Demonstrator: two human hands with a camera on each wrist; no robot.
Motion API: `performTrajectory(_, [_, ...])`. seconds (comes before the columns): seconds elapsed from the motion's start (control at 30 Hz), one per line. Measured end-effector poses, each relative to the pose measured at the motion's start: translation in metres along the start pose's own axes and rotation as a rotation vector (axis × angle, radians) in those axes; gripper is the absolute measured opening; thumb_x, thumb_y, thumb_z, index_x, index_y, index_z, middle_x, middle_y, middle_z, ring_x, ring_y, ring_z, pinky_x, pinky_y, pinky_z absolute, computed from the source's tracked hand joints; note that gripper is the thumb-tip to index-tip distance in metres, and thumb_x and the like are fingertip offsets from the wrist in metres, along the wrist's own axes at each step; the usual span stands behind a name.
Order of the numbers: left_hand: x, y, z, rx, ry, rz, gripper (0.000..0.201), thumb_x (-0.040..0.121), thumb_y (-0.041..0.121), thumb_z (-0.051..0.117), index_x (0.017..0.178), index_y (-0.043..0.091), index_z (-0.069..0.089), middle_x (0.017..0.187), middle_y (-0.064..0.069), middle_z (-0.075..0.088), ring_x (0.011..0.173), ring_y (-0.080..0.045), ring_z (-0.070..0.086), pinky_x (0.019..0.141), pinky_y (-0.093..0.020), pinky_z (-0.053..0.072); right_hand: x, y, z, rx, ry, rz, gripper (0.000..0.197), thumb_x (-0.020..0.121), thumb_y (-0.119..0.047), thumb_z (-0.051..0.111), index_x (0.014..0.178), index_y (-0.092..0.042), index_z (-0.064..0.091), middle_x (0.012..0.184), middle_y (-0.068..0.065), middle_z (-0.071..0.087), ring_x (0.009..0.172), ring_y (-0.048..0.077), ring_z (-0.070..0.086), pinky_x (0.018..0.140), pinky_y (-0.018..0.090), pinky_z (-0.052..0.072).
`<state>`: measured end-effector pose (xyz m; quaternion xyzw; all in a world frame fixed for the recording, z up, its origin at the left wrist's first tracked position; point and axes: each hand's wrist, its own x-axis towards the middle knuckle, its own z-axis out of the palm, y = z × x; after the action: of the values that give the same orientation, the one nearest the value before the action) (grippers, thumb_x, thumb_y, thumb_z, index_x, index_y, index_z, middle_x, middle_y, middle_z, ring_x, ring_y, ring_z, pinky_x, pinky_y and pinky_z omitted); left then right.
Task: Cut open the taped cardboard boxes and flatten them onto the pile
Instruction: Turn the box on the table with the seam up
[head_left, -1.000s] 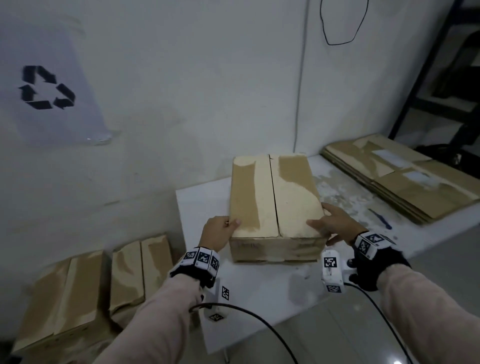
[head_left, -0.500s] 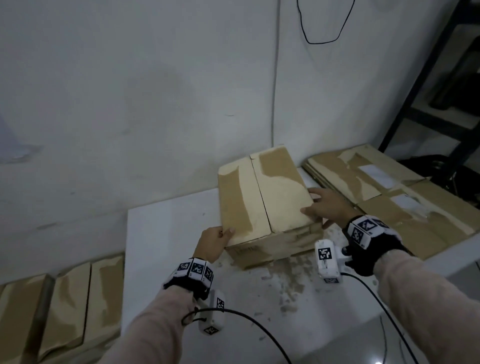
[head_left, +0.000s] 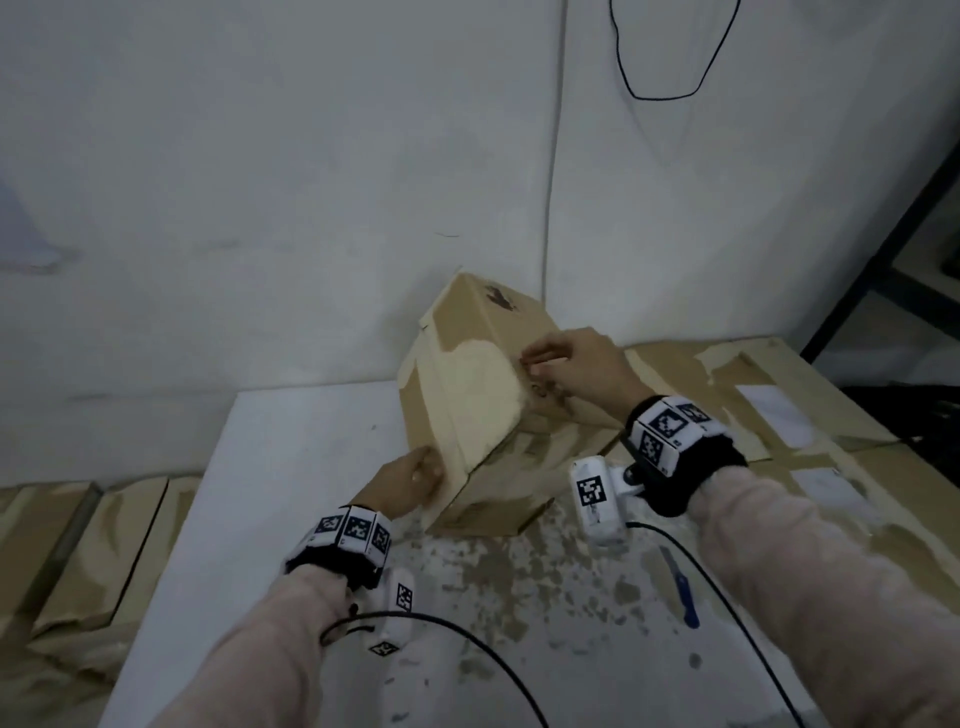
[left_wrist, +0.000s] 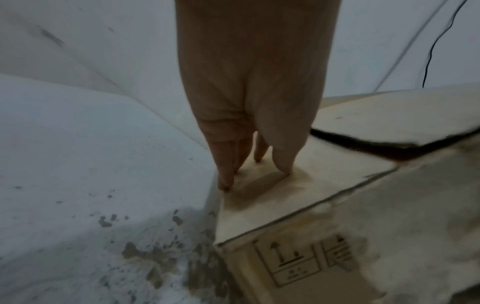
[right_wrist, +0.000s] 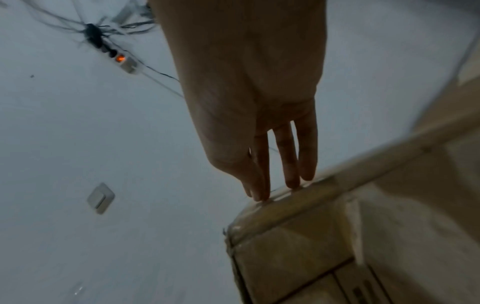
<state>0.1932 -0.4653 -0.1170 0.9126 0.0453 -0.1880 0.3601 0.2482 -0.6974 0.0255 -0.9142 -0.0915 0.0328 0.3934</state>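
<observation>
Cardboard box (head_left: 483, 415) tipped on edge on bench (head_left: 291, 467). Left hand (head_left: 402, 486) and right hand (head_left: 576, 371): fingers straight, pressing, not clamped. Risk: box slides or topples; blue cutter (head_left: 680, 587) unreached.

Looks like a storeroom / recycling corner, prob. back of a shop: bare white walls, scuffed white bench (head_left: 291, 467), flattened cardboard pile (head_left: 779, 415), more boxes on floor (head_left: 78, 561), dark metal shelving (head_left: 909, 218) w/ loose cables.

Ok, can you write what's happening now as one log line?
box: tilted on table | left hand: presses corner | right hand: on top edge | blue cutter: on table, untouched
</observation>
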Motion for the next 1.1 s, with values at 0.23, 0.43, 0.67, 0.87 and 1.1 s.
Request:
performTrajectory(0.23, [-0.026,0.062,-0.019,-0.675,0.099,-0.060,0.054,0.100,0.045,0.033,0.138,0.009,0.044,0.142,-0.004,0.045,0.109,-0.022,0.059,0.084,-0.027,0.049,0.012,0.031,0.013,0.043,-0.053,0.237,0.125,0.037,-0.082,0.070,0.140,-0.026,0.029,0.137,0.008,0.046,0.122,0.030,0.047,0.103,0.048,0.040])
performTrajectory(0.43, [-0.038,0.081,-0.008,-0.579,0.029,-0.028,0.101,0.068,0.089,0.030,0.151,0.034,0.015,0.155,0.008,0.024,0.133,-0.023,0.040,0.102,-0.038,0.041,0.010,0.049,0.003,0.154,-0.120,0.267,0.107,0.067,-0.055,0.078,0.148,-0.017,0.019,0.145,0.007,0.040,0.127,0.027,0.045,0.100,0.036,0.040])
performTrajectory(0.67, [-0.042,0.078,0.024,-0.697,-0.031,-0.017,0.040,0.096,0.047,0.044,0.119,0.018,0.059,0.118,-0.001,0.065,0.110,-0.018,0.061,0.105,-0.038,0.043,-0.004,0.032,-0.011,0.083,0.133,0.025,0.082,0.066,-0.036,0.084,0.137,-0.027,0.043,0.119,0.001,0.059,0.107,0.019,0.056,0.089,0.033,0.047])
performTrajectory(0.87, [-0.045,0.051,0.047,-0.706,-0.147,-0.090,0.049,0.092,0.015,0.060,0.138,0.019,0.043,0.120,-0.008,0.066,0.104,-0.017,0.065,0.084,-0.024,0.054,-0.016,0.040,-0.002,0.255,0.054,-0.057,0.035,0.085,-0.021,0.065,0.120,-0.022,0.060,0.081,-0.004,0.063,0.072,0.013,0.061,0.066,0.025,0.051])
performTrajectory(1.1, [-0.042,0.039,0.040,-0.819,0.057,-0.318,0.054,0.096,0.047,0.045,0.140,0.016,0.041,0.111,-0.009,0.058,0.090,-0.028,0.062,0.084,-0.039,0.054,0.007,0.110,0.007,-0.138,-0.040,0.245,0.058,0.079,-0.049,0.057,0.130,-0.023,0.047,0.126,0.010,0.054,0.113,0.030,0.051,0.098,0.044,0.043])
